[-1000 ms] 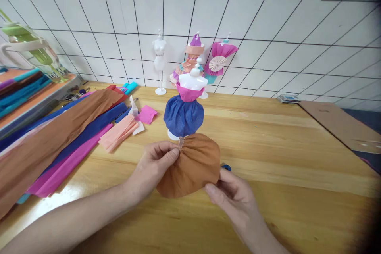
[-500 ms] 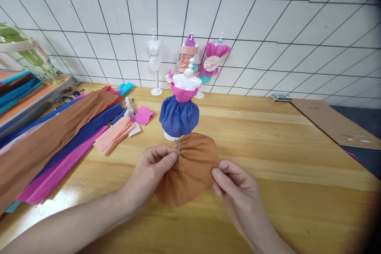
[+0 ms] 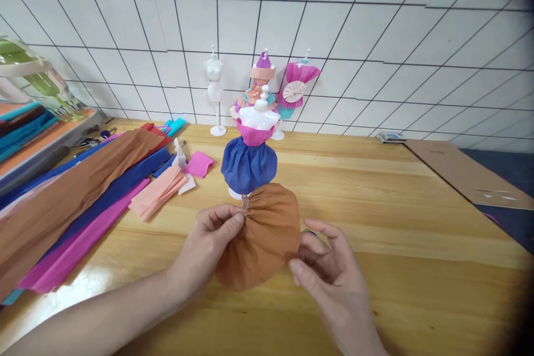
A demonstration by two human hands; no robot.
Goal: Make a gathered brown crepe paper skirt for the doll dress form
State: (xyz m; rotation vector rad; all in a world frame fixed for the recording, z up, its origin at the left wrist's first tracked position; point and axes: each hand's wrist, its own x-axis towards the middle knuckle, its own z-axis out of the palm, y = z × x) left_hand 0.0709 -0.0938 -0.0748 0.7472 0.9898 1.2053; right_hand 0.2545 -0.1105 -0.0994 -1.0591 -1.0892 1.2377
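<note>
Since the papery brown fan (image 3: 267,242) looks light and tearable, its gathers (image 3: 250,208) suit gripping: the left hand (image 3: 214,233) pinches them toward the tabletop's (image 3: 387,194) near edge, while the right hand (image 3: 336,270), grip apart, is beside the fan.

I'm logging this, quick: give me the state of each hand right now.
Left hand: closed, pinching the brown piece by its gathered end.
Right hand: open, beside that piece's right edge; whether it touches cannot be told.
</note>
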